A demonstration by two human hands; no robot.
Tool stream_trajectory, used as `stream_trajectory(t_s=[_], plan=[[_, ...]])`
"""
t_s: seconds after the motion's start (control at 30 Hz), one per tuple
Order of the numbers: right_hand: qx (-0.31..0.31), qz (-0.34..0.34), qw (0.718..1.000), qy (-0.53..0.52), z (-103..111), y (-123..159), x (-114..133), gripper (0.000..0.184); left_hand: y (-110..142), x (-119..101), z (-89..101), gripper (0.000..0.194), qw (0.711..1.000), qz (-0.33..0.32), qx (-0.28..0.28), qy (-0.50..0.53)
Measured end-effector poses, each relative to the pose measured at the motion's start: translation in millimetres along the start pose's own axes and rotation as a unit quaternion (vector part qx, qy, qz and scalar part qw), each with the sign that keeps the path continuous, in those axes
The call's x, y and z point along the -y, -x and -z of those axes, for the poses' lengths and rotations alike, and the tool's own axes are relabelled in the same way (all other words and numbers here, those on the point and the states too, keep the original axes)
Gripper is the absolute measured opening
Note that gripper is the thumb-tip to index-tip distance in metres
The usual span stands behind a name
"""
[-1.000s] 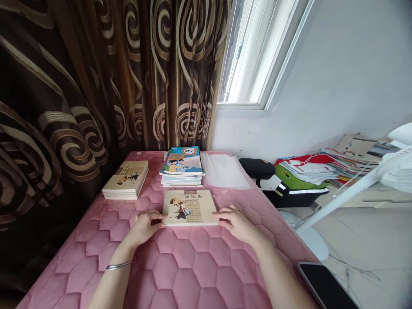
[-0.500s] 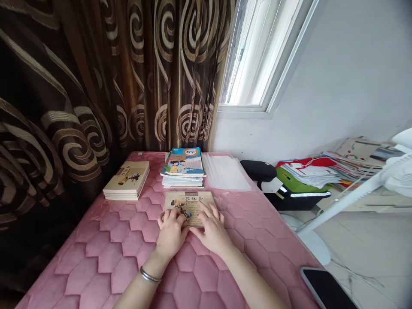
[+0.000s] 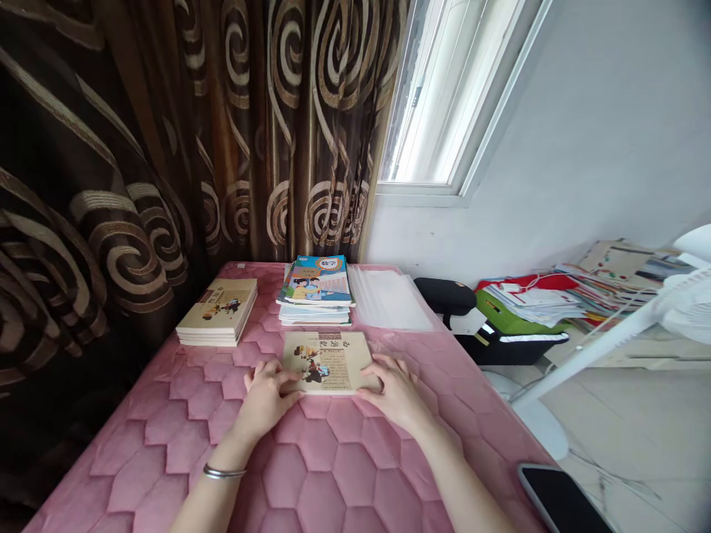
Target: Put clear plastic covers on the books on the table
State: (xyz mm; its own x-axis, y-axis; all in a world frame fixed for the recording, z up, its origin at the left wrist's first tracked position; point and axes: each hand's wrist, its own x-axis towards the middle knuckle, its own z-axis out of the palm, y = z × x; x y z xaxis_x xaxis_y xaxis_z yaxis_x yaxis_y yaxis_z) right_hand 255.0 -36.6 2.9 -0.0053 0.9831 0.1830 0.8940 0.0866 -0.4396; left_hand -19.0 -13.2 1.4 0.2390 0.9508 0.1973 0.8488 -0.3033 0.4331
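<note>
A book [image 3: 327,357] lies before me on the tabletop [image 3: 319,455]. Behind it sits a textbook pile [image 3: 318,287], a paperback stack [image 3: 214,317] to my left.

The cream book [image 3: 333,364] lies closed and flat on pink quilted cloth [image 3: 316,497] — cover up. It shows dark lettering and a small colourful drawing.

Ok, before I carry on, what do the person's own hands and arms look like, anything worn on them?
The left hand is ungloved, with a slim, shiny silver-coloured bangle round that forearm near the wrist. The right hand is ungloved too, with nothing visible on its wrist. No sleeve shows on either arm.
</note>
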Motion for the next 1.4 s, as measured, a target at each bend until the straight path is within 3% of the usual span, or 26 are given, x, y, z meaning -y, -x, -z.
stream_trajectory(t_s=[0.17, 0.33, 0.7, 0.8, 0.93, 1.03, 1.17, 1.27, 1.33, 1.4], plan=[[0.047, 0.063, 0.991, -0.11, 11, -4, -21, 0.027, -5, 21, 15.9, 0.029, 0.997, -0.012, 0.058, 0.054], [0.071, 0.05, 0.984, -0.153, 12, -5, -35, 0.03, -7, 33, 16.8, 0.034, 0.985, -0.06, 0.085, 0.139], [0.109, 0.058, 0.978, -0.168, 15, -2, -41, 0.033, -7, 33, 20.4, 0.032, 0.98, -0.065, 0.096, 0.159], [0.082, 0.06, 0.985, -0.136, 19, -10, -33, 0.021, -5, 26, 18.4, 0.032, 0.989, -0.025, 0.085, 0.122], [0.019, 0.076, 0.996, -0.039, 20, -45, -5, 0.02, -4, 15, 16.2, 0.032, 0.996, 0.023, 0.067, 0.053], [0.059, 0.107, 0.992, 0.045, 13, -81, 15, 0.03, -3, 9, 15.1, 0.034, 0.997, 0.027, 0.07, 0.027], [0.105, 0.112, 0.985, 0.075, -3, -113, 27, 0.034, -1, 3, 15.0, 0.034, 0.998, 0.042, 0.045, -0.035], [0.116, 0.116, 0.982, 0.093, -11, -121, 29, 0.029, 0, -3, 19.0, 0.027, 0.99, 0.088, 0.02, -0.104], [0.119, 0.114, 0.981, 0.104, -13, -122, 29, 0.027, 0, -7, 23.2, 0.021, 0.985, 0.11, 0.04, -0.126], [0.121, 0.105, 0.98, 0.114, -12, -121, 29, 0.028, 1, -11, 26.3, 0.027, 0.981, 0.123, 0.084, -0.121]])
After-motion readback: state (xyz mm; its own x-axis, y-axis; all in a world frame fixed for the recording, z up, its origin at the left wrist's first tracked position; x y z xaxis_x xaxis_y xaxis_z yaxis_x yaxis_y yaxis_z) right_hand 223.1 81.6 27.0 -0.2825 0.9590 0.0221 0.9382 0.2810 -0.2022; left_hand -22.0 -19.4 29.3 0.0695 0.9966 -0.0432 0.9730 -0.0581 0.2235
